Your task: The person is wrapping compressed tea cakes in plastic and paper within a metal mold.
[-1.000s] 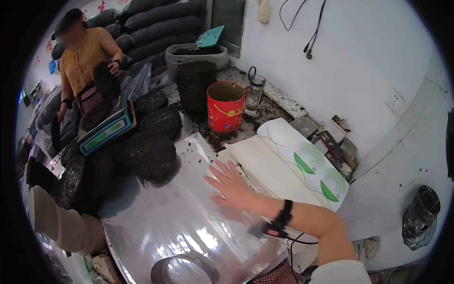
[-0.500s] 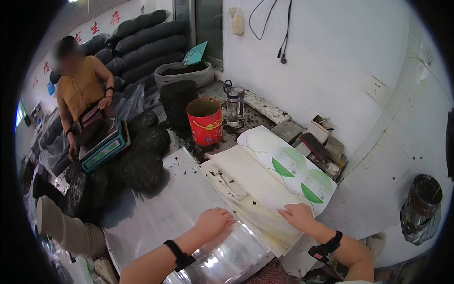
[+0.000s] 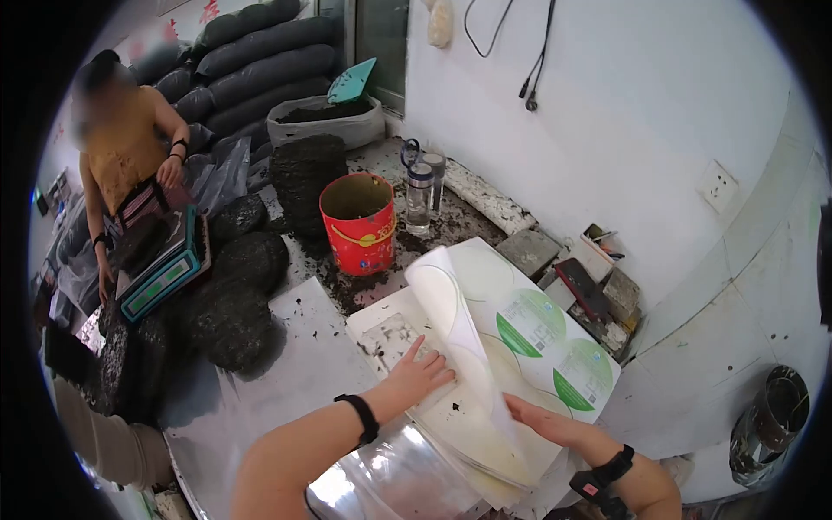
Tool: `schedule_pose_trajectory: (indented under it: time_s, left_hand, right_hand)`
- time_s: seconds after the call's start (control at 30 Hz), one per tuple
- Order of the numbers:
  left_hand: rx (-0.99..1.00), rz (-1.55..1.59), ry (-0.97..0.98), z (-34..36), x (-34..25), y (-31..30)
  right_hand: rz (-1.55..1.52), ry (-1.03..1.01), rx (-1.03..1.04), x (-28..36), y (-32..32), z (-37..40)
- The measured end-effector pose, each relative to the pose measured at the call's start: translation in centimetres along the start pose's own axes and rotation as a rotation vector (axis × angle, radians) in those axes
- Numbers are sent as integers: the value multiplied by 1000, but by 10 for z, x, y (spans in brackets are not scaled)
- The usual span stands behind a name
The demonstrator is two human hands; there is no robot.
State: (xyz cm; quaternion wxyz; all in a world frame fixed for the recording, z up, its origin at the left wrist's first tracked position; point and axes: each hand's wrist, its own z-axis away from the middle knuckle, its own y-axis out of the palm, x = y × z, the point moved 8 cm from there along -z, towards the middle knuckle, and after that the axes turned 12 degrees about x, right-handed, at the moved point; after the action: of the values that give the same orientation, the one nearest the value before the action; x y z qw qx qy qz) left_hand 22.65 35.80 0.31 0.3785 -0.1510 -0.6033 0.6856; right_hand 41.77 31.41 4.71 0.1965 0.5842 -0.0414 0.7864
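My left hand point(image 3: 418, 374) lies with fingers spread on a cream sheet with a pale, dirt-specked block or pad point(image 3: 392, 343) beside its fingertips. At the right edge of a lifted white sheet of paper point(image 3: 468, 347), my right hand point(image 3: 542, 419) has its fingers together against that edge; the thumb is partly hidden. The sheet stands up in a curl, its far corner raised. Under it lie cream sheets and a white printed sheet with green circles point(image 3: 530, 322). Shiny clear plastic film point(image 3: 381, 472) covers the near side of the table, below my left forearm.
A red bucket point(image 3: 360, 238) and water bottles point(image 3: 419, 199) stand at the back. Dark round cakes point(image 3: 230, 325) lie left, near a teal scale point(image 3: 160, 286) and another person point(image 3: 126, 173). A phone point(image 3: 581, 286) rests on blocks by the wall.
The sheet at my right hand has risen and curled leftward, uncovering more of the printed sheet. My left hand has moved forward from the film onto the papers, its fingers spreading. The view has shifted slightly.
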Motion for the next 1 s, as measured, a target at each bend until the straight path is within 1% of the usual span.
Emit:
schedule_pose_trajectory:
  time_s: [0.03,0.07,0.1,0.13,0.17,0.23,0.27,0.33,0.4,0.47,0.53,0.57,0.6,0.63,0.7,0.73,0.77,0.8,0.83,0.87,0.9,0.93,0.97,1.0]
  left_hand:
    - [-19,10,40,20,-9,-10]
    - [-39,31,74,36,-23,-22]
    - [-27,45,82,50,-39,-35]
    - [-92,133,99,68,-51,-56]
    - [-158,220,110,81,-59,-67]
    - [-185,213,102,74,-82,-75]
    - [-222,197,103,64,-95,-82]
    - [-323,165,71,29,-111,-67]
    - [-308,141,64,-11,-136,-18]
    - [-301,171,65,-5,-141,-15]
    - [-291,200,91,11,-150,-22]
    - [-296,270,45,27,-148,-26]
    - [-301,336,-2,44,-142,-33]
    - [-307,321,0,65,-141,-45]
    - [-200,492,-129,111,-122,-55]
    - [-215,543,-184,136,-115,-57]
    - [-229,593,-238,163,-108,-58]
    - [-192,591,-300,194,-102,-67]
    - [-155,585,-361,229,-94,-79]
    - [-199,739,-458,266,-86,-86]
    - [-243,897,-556,302,-81,-79]
    - [-411,1025,-697,350,-81,-49]
    - [-439,1290,-985,401,-91,-11]
    - [-590,1120,-1120,456,-104,16]
  right_hand:
    - [105,-16,-25,-8,-1,-11]
    - [84,-3,-25,-22,10,-21]
    - [572,61,-21,-33,28,-35]
    - [1071,114,-11,-40,45,-46]
    - [1068,108,0,-45,63,-47]
    - [1399,338,88,-62,97,-40]
    - [1426,325,111,-77,108,-33]
    - [1190,36,-64,-84,121,-8]
    - [1266,35,-26,-74,147,16]
    - [1339,47,-8,-72,158,30]
    - [1131,-68,-85,-70,155,35]
    - [1143,-71,-88,-71,148,35]
    - [840,-33,-315,-71,112,39]
    - [519,-2,-530,-76,84,45]
    - [762,-152,-725,-34,77,31]
    - [758,-157,-734,-36,73,11]
    - [860,-104,-742,-42,71,-16]
    - [964,-57,-750,-41,72,-36]
    - [959,-73,-764,-33,80,-45]
    - [1129,74,-775,-27,89,-54]
    - [1293,231,-778,-25,93,-61]
    - [1287,224,-793,-25,90,-63]
    - [1212,247,-818,-32,79,-59]
    - [1136,275,-839,-42,69,-52]
